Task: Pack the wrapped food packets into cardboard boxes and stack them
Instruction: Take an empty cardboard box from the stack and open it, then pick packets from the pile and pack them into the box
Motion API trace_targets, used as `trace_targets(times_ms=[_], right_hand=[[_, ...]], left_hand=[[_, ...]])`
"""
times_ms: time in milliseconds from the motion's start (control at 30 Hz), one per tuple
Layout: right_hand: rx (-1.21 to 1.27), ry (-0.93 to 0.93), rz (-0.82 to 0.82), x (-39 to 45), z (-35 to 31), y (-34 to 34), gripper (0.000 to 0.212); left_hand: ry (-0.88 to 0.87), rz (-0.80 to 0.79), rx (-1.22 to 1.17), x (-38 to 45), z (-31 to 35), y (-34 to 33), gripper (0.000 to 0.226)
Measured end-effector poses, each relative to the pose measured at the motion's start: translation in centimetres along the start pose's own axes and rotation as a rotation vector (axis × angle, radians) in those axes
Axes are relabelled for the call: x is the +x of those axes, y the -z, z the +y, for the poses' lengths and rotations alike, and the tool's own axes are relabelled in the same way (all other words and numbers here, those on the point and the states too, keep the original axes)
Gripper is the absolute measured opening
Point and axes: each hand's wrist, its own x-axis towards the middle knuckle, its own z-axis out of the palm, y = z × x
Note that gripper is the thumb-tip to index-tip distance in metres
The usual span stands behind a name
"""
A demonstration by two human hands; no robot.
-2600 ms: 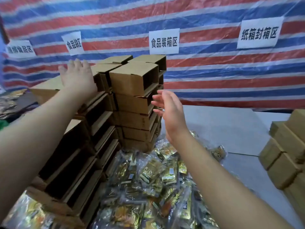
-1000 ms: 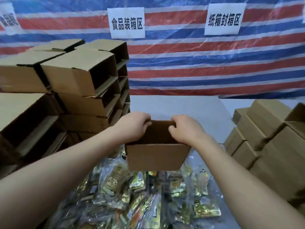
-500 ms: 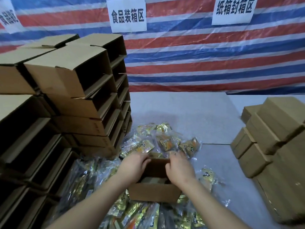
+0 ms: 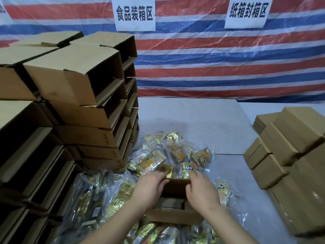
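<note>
Both forearms extended forward; left hand [image 4: 149, 188] and right hand [image 4: 202, 192] curled, knuckles up, close together.

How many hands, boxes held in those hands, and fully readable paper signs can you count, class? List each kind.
Hands: 2, the left hand and the right hand
Held box: 1
Readable paper signs: 2
Total: 5

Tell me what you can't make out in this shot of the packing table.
- Inside of the open box, head view: mostly covered by the left hand and right hand.
- Packet labels: too small and blurred.
- Closed boxes on the right: cut off by the frame edge.
</note>
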Motion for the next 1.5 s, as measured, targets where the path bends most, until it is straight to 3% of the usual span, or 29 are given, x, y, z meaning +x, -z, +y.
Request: trace_targets(times_ms=[133, 400, 500, 567, 633, 667, 767, 833, 900, 967, 1067, 1267, 1400, 1500], right_hand=[[0.087, 0.009, -0.023, 0.0, 0.6, -0.1, 0.005], [0.115, 0.012, -0.030, -0.1, 0.4, 0.1, 0.004], [0.114, 0.013, -0.039, 0.1, 0.7, 0.4, 0.005], [0.127, 0.012, -0.033, 0.2, 1.2, 0.5, 0.008], [0.136, 0.002, -0.045, 0.2, 1.5, 0.7, 0.017], [0.141, -0.003, -0.047, 0.1, 1.7, 0.8, 0.020], [0.163, -0.012, -0.022, 0.3, 1.9, 0.9, 0.018], [0.156, 0.005, -0.003, 0.4, 1.5, 1.0, 0.013], [0.150, 0.045, 0.019, 0.6, 0.7, 1.1, 0.013], [0.165, 0.082, 0.028, 0.9, -0.5, 1.1, 0.022], [0.168, 0.119, -0.014, 1.0, -2.4, 0.3, 0.012], [0.166, 0.100, -0.097, 0.5, -3.0, -1.0, 0.011], [0.168, 0.113, -0.132, 0.4, -3.5, -0.3, 0.013], [0.192, 0.112, -0.192, 0.4, -4.6, -0.1, 0.015]], left_hand=[[0.013, -0.004, 0.043, 0.2, 0.2, -0.3, 0.032], [-0.015, 0.025, 0.062, 0.5, -0.3, -1.0, 0.034], [-0.005, 0.098, -0.188, 0.6, 0.0, -0.4, 0.037], [0.120, 0.254, -0.458, 0.6, -0.9, 0.9, 0.032], [0.308, 0.366, -0.496, 0.1, -3.4, 2.0, 0.030], [0.403, 0.323, -0.383, -0.2, -5.3, 2.3, 0.033], [0.685, -0.091, 0.026, -2.5, -9.5, 1.2, 0.067], [0.737, -0.222, -0.002, -4.2, -10.8, -1.0, 0.081], [0.743, -0.238, -0.016, -5.4, -11.4, -3.0, 0.087], [0.725, -0.211, -0.012, -5.5, -11.5, -3.9, 0.078], [0.702, -0.105, -0.053, -5.2, -11.8, -4.1, 0.051], [0.817, 0.093, -0.530, -6.0, -12.9, -3.5, 0.066], [0.761, 0.206, -0.574, -6.3, -13.9, -2.6, 0.016], [0.746, 0.300, -0.612, -6.5, -14.6, -1.4, 0.022]])
